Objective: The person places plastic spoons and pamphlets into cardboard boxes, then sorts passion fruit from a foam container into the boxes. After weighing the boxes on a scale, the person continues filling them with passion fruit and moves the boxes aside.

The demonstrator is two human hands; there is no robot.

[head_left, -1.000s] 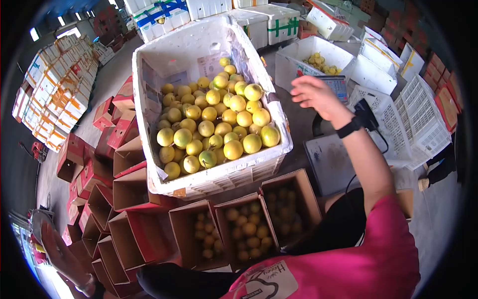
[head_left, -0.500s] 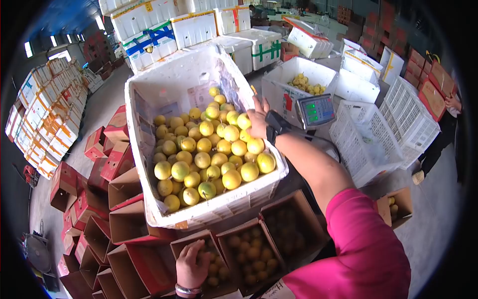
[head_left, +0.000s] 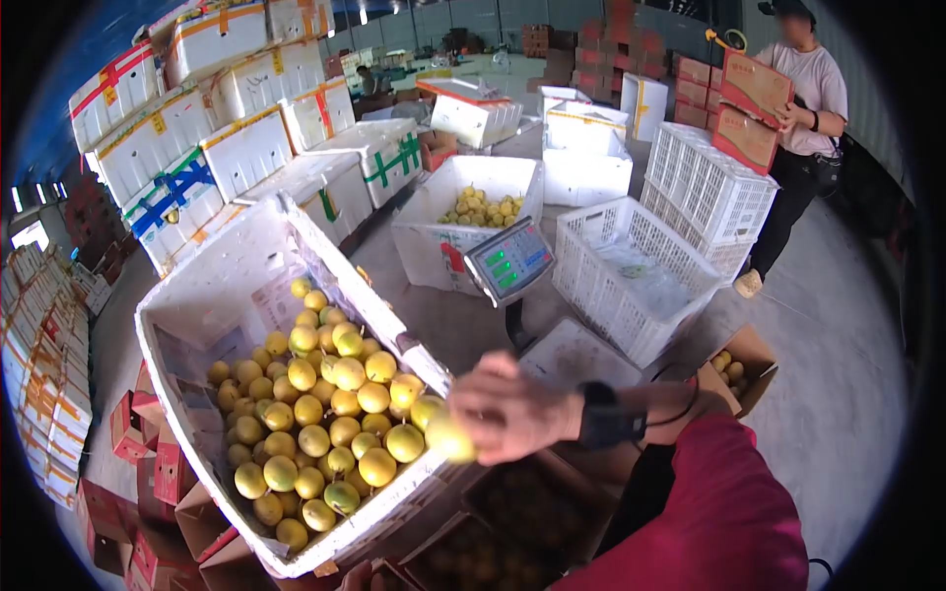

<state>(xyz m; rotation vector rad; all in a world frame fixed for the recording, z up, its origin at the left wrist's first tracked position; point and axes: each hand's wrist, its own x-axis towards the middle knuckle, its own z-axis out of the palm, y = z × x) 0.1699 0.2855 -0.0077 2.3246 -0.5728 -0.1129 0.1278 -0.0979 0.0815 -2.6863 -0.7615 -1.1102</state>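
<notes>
A large white foam box (head_left: 187, 473) stands tilted at the left and holds several yellow round fruits (head_left: 345, 404). My right hand (head_left: 507, 409), blurred by motion and with a black band at its wrist, is just past the box's right rim, closed on a yellow fruit (head_left: 450, 438). Below it, in shadow, are open cardboard boxes (head_left: 601, 478) with fruit inside. At the bottom edge only a small part of my left hand (head_left: 365, 576) shows; its fingers are mostly cut off by the frame.
A lit scale display (head_left: 510, 258) stands beyond my right hand. Behind are a foam box of fruit (head_left: 434, 246), white plastic crates (head_left: 641, 335) and stacked foam boxes (head_left: 246, 153). At the right, a person (head_left: 813, 89) carries red boxes (head_left: 749, 108). Red cartons (head_left: 172, 473) lie lower left.
The view has swung right. My right hand has moved from the fruit pile to outside the rim, now with a fruit. My left hand has dropped mostly out of view. The person at right shows more fully.
</notes>
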